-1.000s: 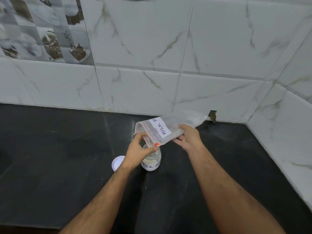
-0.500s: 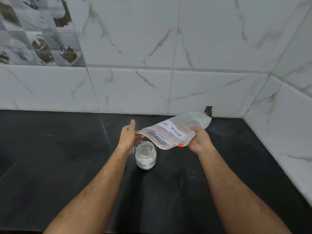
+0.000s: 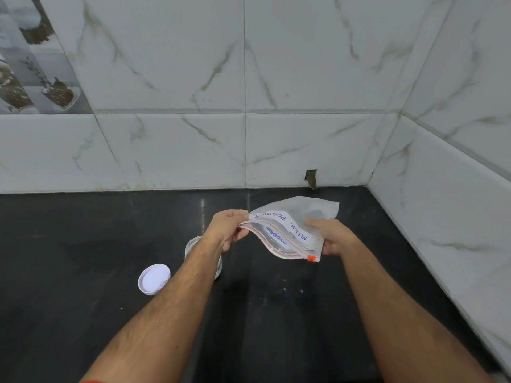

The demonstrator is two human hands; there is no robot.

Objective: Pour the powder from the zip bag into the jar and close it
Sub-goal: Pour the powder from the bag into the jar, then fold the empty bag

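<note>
My left hand [image 3: 228,226] pinches zip bag [image 3: 293,228] mouth; right hand [image 3: 330,236] grips its side. Jar [image 3: 193,246] at seven o'clock, seemingly open, forearm-hidden. Lid [image 3: 154,279] beside jar on counter [image 3: 69,272].

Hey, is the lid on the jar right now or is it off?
Off. The white lid lies flat on the black counter, left of the jar, whose mouth is uncovered behind the left forearm.

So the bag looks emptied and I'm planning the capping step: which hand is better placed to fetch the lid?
The left hand. The lid lies on the counter on its side, left of the jar. The right hand grips the zip bag farther away.
</note>
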